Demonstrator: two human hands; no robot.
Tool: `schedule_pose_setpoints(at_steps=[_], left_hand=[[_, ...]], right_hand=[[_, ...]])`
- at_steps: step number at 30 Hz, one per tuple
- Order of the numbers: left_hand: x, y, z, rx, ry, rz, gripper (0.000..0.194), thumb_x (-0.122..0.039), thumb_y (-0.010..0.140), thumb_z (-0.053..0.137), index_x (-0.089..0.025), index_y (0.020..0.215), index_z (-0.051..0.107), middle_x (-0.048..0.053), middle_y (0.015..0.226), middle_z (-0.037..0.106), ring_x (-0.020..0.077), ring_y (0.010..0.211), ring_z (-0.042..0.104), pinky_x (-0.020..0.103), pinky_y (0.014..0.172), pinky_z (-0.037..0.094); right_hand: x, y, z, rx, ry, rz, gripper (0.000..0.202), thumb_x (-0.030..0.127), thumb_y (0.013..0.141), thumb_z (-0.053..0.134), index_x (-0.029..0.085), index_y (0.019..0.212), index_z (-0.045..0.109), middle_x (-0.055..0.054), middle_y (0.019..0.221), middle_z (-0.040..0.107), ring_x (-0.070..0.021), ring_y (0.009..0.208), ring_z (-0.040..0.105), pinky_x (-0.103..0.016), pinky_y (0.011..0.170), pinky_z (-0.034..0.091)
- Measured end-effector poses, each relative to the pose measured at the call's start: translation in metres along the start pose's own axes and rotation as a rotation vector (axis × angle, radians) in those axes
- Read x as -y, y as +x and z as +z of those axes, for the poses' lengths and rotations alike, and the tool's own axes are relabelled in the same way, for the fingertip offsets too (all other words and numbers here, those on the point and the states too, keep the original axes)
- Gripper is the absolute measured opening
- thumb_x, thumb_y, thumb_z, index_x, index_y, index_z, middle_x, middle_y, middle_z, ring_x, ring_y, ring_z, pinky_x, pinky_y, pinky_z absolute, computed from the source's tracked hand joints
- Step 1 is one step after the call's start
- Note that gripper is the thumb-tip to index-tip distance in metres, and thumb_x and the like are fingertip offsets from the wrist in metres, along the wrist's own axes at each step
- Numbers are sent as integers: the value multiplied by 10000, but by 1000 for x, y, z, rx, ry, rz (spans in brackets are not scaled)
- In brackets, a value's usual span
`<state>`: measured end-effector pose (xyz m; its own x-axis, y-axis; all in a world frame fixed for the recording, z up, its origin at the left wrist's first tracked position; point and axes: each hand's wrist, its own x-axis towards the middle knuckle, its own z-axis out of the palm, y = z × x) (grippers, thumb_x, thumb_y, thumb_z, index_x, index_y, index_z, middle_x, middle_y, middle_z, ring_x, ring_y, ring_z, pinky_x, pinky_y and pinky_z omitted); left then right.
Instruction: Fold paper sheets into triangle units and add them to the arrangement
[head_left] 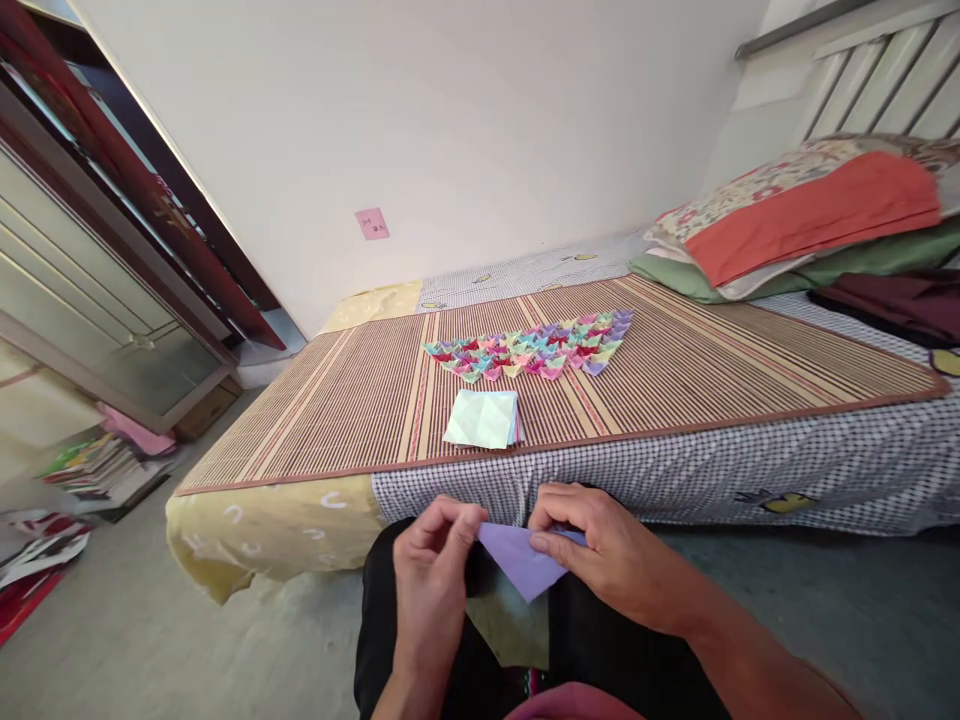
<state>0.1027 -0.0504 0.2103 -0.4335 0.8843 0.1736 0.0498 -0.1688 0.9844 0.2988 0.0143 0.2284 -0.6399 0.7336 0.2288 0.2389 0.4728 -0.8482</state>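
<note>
As a folded triangle of purple paper [525,562] hangs point down above our lap, just in front of the bed's near edge, we hold it with both hands. Our left hand [437,560] has its grip clamped on the paper's left corner, thumb and finger pinched together; our right hand [581,540] has its grip clamped on the other end, thumb lying across the front face. Beneath the paper are our black trousers [630,650], with a bit of pink cloth [574,704] at the bottom of the view.

Near our hands, on the front edge of a striped mat [345,400], sits a stack of paper squares [481,418], pale green on top, other colors showing along its right side. Just beyond it we see rows of small folded pieces [532,345] in pink, red, yellow, green, blue and purple, set closely together.

Under the mat, a checked sheet [652,480] covers the bed, with yellow cloth [277,525] at its left end. Folded bedding [817,220] in orange-red and green is piled to the right, beside dark maroon fabric [892,300]. A pink note [372,224] is on the white wall [525,120] behind.
</note>
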Motion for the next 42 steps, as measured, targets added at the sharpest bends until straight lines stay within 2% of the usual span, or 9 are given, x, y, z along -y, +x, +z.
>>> schedule_pose_setpoints(at_steps=[3,5,8,13,19,24,28,36,42], left_hand=[[2,4,-7,-166,-116,-29,318,-454,805,839,-179,683,736,10,684,643,162,709,548,247,714,455],[3,1,-6,-50,-150,-117,319,-471,797,845,-187,936,799,32,790,712,171,747,587,250,716,474],[6,-10,5,208,-179,-260,363,-417,698,921,-152,915,801,65,833,745,155,690,568,233,619,444],[19,-21,20,106,-441,-415,343,-420,724,914,-129,698,733,15,632,641,83,543,434,189,514,345],[24,-16,19,124,-608,-516,351,-388,709,942,-117,719,718,9,665,621,89,603,501,188,590,414],[28,-16,17,159,-602,-520,407,-398,718,936,-128,656,638,-47,565,504,58,517,339,170,517,297],[33,-17,17,226,-593,-517,448,-439,749,905,-147,636,586,-67,492,446,58,486,262,183,503,233],[33,-17,13,244,-383,-442,431,-503,770,875,-143,676,657,-54,399,519,37,366,299,191,448,191],[32,-16,13,279,-460,-482,430,-499,762,883,-144,675,658,-34,410,568,33,339,340,175,420,209]], right_hand=[[-4,0,1,-29,51,39,246,199,941,628,206,696,614,12,723,600,-159,680,541,-287,630,397],[-5,1,5,-76,97,56,248,241,953,617,203,708,618,15,708,585,-156,664,524,-284,618,394],[-3,4,16,-179,133,50,256,280,958,602,204,714,599,20,690,568,-153,653,502,-281,610,387],[5,6,29,-269,127,61,257,285,947,581,210,702,562,30,642,529,-145,611,473,-280,592,374],[10,3,23,-156,274,90,256,344,952,620,207,740,579,30,665,555,-142,628,494,-271,592,377],[3,5,19,-168,354,110,279,397,970,604,202,770,587,32,681,535,-139,639,471,-270,598,375],[1,7,20,-163,310,120,212,320,957,583,200,783,580,33,699,519,-139,658,467,-269,623,392],[-2,6,16,-140,347,131,264,368,971,587,189,777,598,35,678,503,-132,632,445,-259,578,369],[-7,6,17,-112,444,150,319,414,960,645,190,742,582,50,645,463,-122,614,413,-253,569,346]])
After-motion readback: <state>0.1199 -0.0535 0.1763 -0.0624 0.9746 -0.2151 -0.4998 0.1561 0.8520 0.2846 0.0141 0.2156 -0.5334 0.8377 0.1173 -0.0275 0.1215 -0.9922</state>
